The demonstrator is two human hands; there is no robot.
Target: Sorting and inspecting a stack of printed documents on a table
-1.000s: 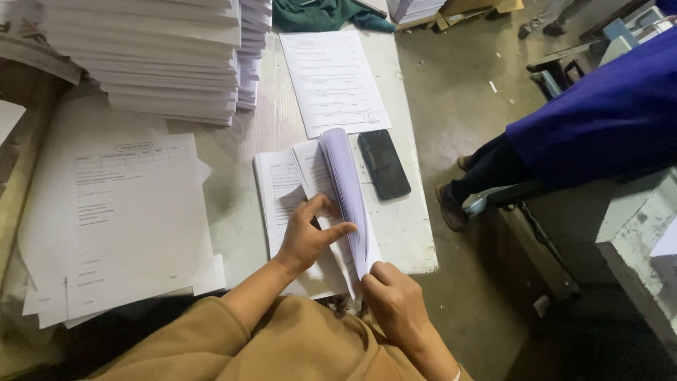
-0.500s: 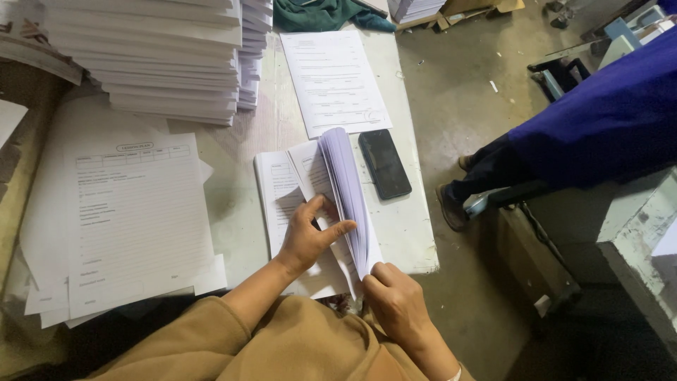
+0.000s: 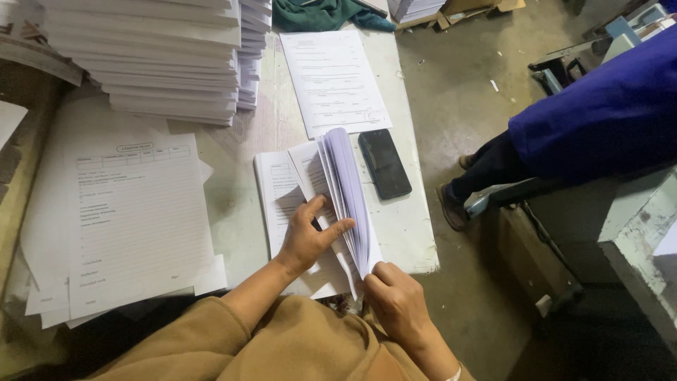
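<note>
In the head view, the person looks down at a pale table (image 3: 240, 190) with many papers. The left hand (image 3: 309, 236) lies on a sheaf of printed sheets (image 3: 296, 212), which sits near the front edge of the table, in its right part. The fingers (image 3: 315, 209) of this hand are a little spread: some press flat on the open page, and the thumb (image 3: 340, 228) points to the right and touches the lifted pages. These lifted pages (image 3: 347, 190) stand up in a curved fan, bent to the right. The right hand (image 3: 400, 305) is at the near corner of the sheaf, just at the table edge. Its fingers are curled together and they hold the lower corner of the fanned pages; how exactly they pinch it, I cannot tell, because the hand covers this place.

Just beside the sheaf, on its right, a black phone (image 3: 384, 164) lies flat with a dark screen. Behind it is one printed sheet (image 3: 333, 81). On the left is a wide pile of printed forms (image 3: 134, 219), and behind this a tall stack of paper (image 3: 162, 60). At the far edge there is a green cloth (image 3: 317, 14). On the right, beyond the table, another person in a blue garment (image 3: 606, 116) stands on the concrete floor (image 3: 458, 92).
</note>
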